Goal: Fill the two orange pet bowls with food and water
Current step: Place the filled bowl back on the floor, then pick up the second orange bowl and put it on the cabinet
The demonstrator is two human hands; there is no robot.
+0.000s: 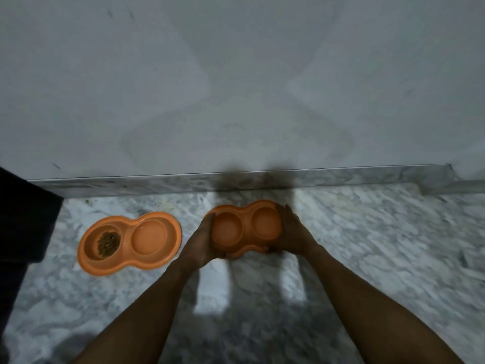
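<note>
An orange double pet bowl (245, 227) is held just above the marble floor, tilted toward me, with both of its wells looking empty. My left hand (200, 243) grips its left end and my right hand (291, 232) grips its right end. A second orange double pet bowl (152, 249) lies flat on the floor to the left. Brown dry food (108, 243) sits in its left well; its right well shows no food, and I cannot tell whether it holds water.
A grey-white wall (236, 88) rises straight ahead above a marble skirting strip (236, 179). A dark object (23, 219) stands at the left edge. The marble floor (380, 245) stretches out to the right and toward me.
</note>
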